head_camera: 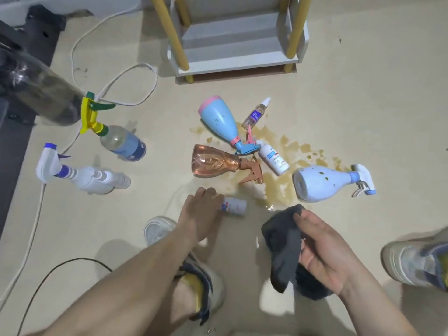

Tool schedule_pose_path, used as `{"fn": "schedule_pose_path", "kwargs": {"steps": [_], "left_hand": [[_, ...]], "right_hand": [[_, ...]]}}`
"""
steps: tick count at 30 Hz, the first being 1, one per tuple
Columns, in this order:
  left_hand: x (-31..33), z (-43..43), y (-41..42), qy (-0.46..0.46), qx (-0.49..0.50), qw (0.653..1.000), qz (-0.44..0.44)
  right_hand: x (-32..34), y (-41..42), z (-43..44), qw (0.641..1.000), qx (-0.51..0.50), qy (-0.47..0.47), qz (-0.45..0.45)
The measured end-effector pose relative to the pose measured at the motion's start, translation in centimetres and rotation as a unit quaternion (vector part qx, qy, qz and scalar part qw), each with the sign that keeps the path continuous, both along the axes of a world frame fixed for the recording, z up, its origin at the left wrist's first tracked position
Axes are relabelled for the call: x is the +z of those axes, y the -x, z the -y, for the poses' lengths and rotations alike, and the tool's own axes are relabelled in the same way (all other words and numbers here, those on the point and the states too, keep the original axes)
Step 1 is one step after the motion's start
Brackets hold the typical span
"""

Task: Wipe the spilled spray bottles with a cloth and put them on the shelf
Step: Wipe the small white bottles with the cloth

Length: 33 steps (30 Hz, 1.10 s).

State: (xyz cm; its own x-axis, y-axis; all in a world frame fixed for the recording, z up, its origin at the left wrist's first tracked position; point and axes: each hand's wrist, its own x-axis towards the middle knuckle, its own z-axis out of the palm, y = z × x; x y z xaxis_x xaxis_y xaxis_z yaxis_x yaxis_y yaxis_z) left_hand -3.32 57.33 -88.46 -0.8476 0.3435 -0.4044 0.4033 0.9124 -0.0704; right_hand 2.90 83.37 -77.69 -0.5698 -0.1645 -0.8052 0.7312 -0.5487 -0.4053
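Several spray bottles lie on the floor around a brown spill (278, 187). My left hand (202, 212) grips a small white bottle (234, 206) lying near my feet. My right hand (320, 248) holds a dark grey cloth (283, 241) just right of it. Beyond lie a clear pink bottle (215, 161), a blue bottle with a pink base (219, 120), a small white labelled bottle (274, 157), a tiny clear bottle with a white cap (257, 112) and a pale blue bottle (324, 183). The white shelf (237, 61) with yellow posts stands at the back.
Three more spray bottles are at the left: a white one with a purple nozzle (80, 175), a clear one with a blue label (123, 143), and a large clear one with a yellow trigger (43, 93). White cable (116, 78) loops across the floor. My shoes (417, 260) flank the hands.
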Motion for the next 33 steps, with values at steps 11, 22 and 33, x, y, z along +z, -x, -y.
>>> {"fn": "schedule_pose_path", "kwargs": {"steps": [11,22,33], "left_hand": [[6.2,-6.4,2.8,-0.308,0.231,0.923,-0.008],[23.4,-13.5,-5.5,-0.626,0.455,0.633,-0.028],[25.6,-12.4,-10.1,-0.509,0.196,0.806,-0.229]], "right_hand": [[2.9,0.2,0.8,0.995,-0.026,-0.063,-0.067],[9.9,0.5,4.3,0.958,-0.127,-0.164,-0.196],[15.9,-3.8,4.2,0.950,-0.079,-0.158,-0.257]]}}
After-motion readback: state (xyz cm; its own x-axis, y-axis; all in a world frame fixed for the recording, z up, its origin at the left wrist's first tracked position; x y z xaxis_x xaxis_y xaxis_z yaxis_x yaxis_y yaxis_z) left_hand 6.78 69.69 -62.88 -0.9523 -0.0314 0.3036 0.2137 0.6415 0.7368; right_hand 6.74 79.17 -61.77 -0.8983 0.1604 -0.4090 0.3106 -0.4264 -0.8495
